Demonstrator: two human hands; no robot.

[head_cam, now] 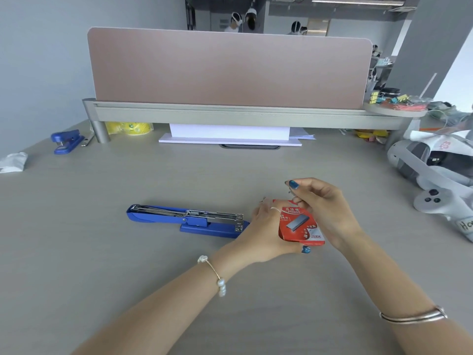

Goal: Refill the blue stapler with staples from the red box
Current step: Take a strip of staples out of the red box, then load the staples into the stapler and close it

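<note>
A blue stapler [189, 221] lies flat on the grey desk, swung fully open so its metal staple channel faces up. Just to its right, my left hand [263, 234] grips a small red staple box [298, 225] a little above the desk. My right hand [325, 208] is at the box's top end, thumb and fingers pinched together there. Something small and metallic shows between the fingertips, too small to tell what it is.
A second, smaller blue stapler [67, 141] sits at the far left by the shelf leg. A pink divider panel [230, 70] on a grey shelf spans the back, white paper [230, 135] beneath it. A white headset and controller [435, 180] lie at the right.
</note>
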